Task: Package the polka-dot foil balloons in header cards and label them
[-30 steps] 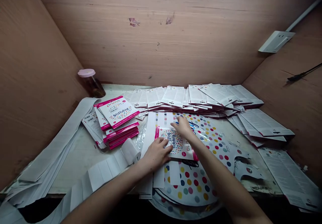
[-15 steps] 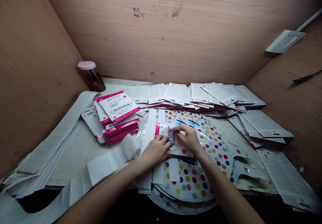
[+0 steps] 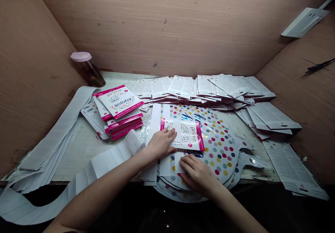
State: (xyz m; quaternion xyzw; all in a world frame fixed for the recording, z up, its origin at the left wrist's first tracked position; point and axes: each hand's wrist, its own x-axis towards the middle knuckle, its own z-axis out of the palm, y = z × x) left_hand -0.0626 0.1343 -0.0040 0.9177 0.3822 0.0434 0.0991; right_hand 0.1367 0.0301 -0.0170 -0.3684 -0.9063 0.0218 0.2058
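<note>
**Left hand (image 3: 161, 144) flat on a pink-edged balloon card (image 3: 184, 134), right hand (image 3: 197, 174) on the polka-dot foil balloon (image 3: 221, 152) just below it**

Closest in, both bare forearms reach in from the bottom of the view. The left hand lies palm down against the card's lower left part, with its fingers close together and their tips resting on the card, holding it flat without gripping it. The right hand lies palm down just below the card's bottom edge, with its fingers slightly spread and their tips on a white paper strip (image 3: 178, 163) that crosses the balloon. It is not touching the card, and neither hand closes on anything.

The card lies turned on its side on top of the balloon, with its printed "prima" name running sideways. Beneath the balloon, more foil balloons (image 3: 178, 191) lie layered and overhang the front edge of the pale worktable (image 3: 78, 159). A long folded white paper band (image 3: 104, 166) runs beside the left forearm and trails off the table at the left.

Farther up, a stack of "prima" birthday balloon cards (image 3: 120, 102) sits left of the balloon. Overlapping rows of white printed cards (image 3: 183, 86) spread across the back of the table, and loose printed sheets (image 3: 290, 170) lie at the right. Behind them, a jar with a pink lid (image 3: 87, 69) stands in the back left corner against the wood-panel wall (image 3: 157, 27), and a white wall socket (image 3: 305, 22) is fixed at the upper right.
</note>
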